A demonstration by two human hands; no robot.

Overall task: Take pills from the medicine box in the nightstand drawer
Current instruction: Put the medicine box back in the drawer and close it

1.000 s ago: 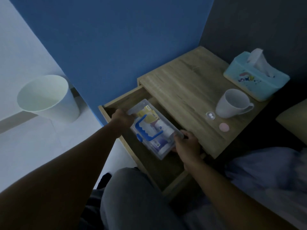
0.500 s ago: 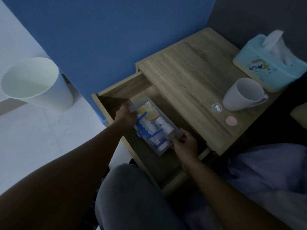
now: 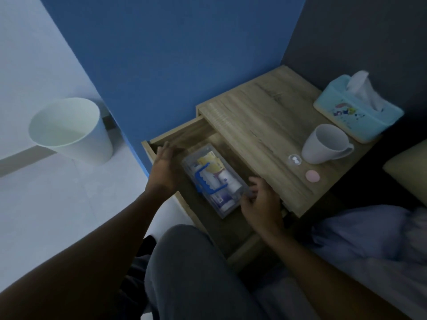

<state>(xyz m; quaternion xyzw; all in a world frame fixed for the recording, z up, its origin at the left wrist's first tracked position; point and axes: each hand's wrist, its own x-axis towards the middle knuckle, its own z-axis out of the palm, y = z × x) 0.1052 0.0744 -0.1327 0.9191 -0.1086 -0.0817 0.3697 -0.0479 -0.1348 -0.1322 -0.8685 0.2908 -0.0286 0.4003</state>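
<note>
Head view: left hand (image 3: 164, 168) fingers spread, free; right hand (image 3: 262, 203) fingers on medicine box (image 3: 216, 180).

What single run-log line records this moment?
scene: medicine box in open nightstand drawer | left hand open, off box | right hand at box's near corner | lid closed

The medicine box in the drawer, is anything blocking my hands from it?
Nothing visible does. The medicine box lies in the open drawer. The right hand touches its near corner; the left hand, open, hovers beside its left side.
</note>
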